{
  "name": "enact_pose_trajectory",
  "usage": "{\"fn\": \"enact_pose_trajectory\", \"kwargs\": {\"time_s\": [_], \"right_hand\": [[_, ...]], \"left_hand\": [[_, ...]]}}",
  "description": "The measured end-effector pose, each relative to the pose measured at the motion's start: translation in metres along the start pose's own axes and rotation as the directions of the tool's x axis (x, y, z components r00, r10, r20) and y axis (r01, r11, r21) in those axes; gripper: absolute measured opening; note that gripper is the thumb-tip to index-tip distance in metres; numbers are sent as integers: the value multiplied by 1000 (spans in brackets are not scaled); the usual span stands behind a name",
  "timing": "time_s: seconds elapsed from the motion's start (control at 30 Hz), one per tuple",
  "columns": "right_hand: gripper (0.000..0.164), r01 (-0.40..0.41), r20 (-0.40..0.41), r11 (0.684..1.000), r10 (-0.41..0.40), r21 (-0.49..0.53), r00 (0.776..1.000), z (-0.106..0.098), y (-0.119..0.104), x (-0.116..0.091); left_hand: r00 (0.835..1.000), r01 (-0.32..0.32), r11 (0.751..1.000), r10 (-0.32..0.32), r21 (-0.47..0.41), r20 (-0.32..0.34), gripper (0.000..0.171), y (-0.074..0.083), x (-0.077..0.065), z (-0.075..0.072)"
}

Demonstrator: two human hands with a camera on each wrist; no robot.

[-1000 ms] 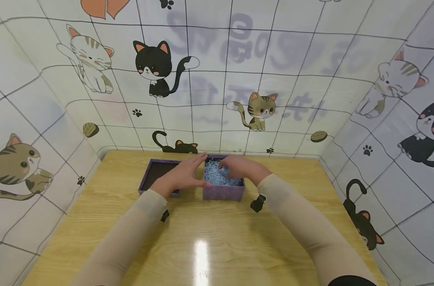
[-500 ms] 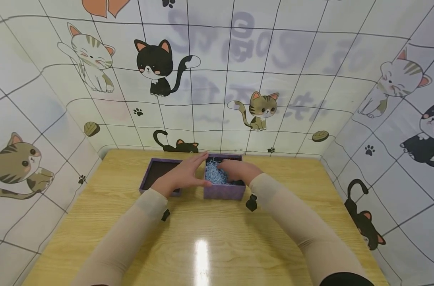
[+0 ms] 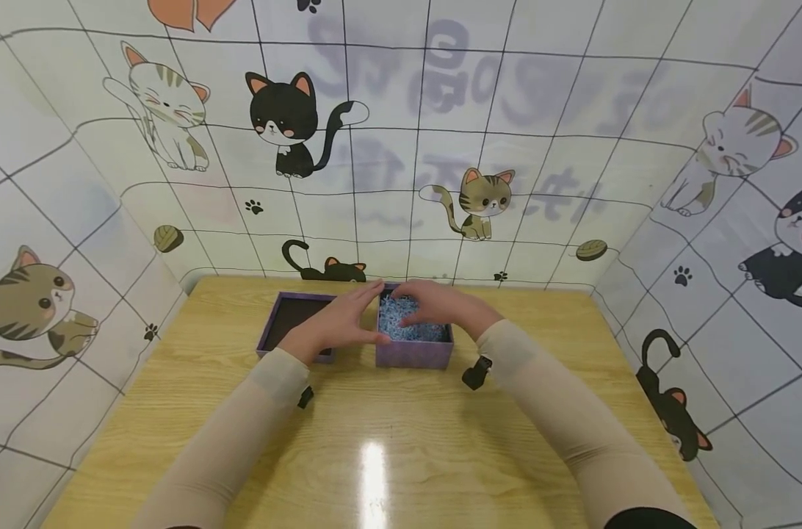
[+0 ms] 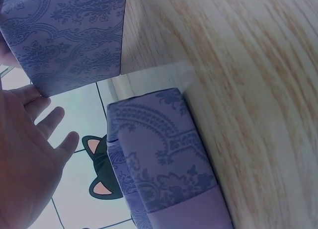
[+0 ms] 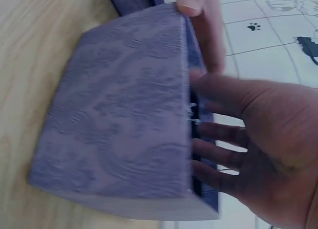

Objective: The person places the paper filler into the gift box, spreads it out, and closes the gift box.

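Purple box leaves right hand room, left hand spanning one edge, both spread.

The box is purple with a darker scrolling floral pattern, the shredded paper pale blue, the tray dark inside a purple rim, the sleeves beige, the worktop yellowish wood grain, the backdrop white, black-gridded, cat-printed

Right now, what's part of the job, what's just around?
In the job: purple box; blue shreds inside it; left hand, touching the box; right hand, partly inside it; matching tray, probably its lid.
Just around: table; cat-print wall.
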State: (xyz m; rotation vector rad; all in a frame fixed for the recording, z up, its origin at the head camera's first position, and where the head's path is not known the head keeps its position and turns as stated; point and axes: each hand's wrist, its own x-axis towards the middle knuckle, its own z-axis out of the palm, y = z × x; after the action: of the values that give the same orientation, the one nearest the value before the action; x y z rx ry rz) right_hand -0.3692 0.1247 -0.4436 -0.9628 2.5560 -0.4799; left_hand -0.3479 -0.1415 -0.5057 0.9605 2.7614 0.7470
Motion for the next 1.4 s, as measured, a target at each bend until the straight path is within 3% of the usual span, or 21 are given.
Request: {"fn": "enact_pose_trajectory", "kwargs": {"time_s": [0.13,0.4,0.53,0.67,0.77,0.9,1.03,1.27,1.4], "right_hand": [[75,8,-9,999,-8,44,1000,12,4,6],[72,-22,56,1000,22,-8,998,29,9,23],[70,-21,75,998,25,-61,997,30,8,26],[69,-9,40,996,13,-92,999,22,5,21],[61,8,-21,999,-9,-41,1000,14,1,14],[44,74,-88,991,-64,114,994,10,-5,9],[33,120,-69,977,-109,178,992,19,-6,12],[39,94,-8,994,-95,-48,995,38,1,24],[41,67,6,993,-67,-94,998,41,4,29]], "left_hand": [[1000,2,1000,-2,4,2,125,-1,0,0],[1000,12,1000,-12,12,3,124,0,0,1],[1000,12,1000,-12,17,-1,124,0,0,2],[1000,9,1000,-9,13,-2,124,1,-1,2],[1000,15,1000,-15,10,0,124,1,-1,1],[1000,25,1000,-25,11,-1,124,2,-2,-1],[1000,18,1000,-18,3,-5,124,3,-2,-2],[1000,14,1000,-14,10,1,125,1,-2,-1],[1000,10,1000,-11,20,4,125,1,-1,-2]]}}
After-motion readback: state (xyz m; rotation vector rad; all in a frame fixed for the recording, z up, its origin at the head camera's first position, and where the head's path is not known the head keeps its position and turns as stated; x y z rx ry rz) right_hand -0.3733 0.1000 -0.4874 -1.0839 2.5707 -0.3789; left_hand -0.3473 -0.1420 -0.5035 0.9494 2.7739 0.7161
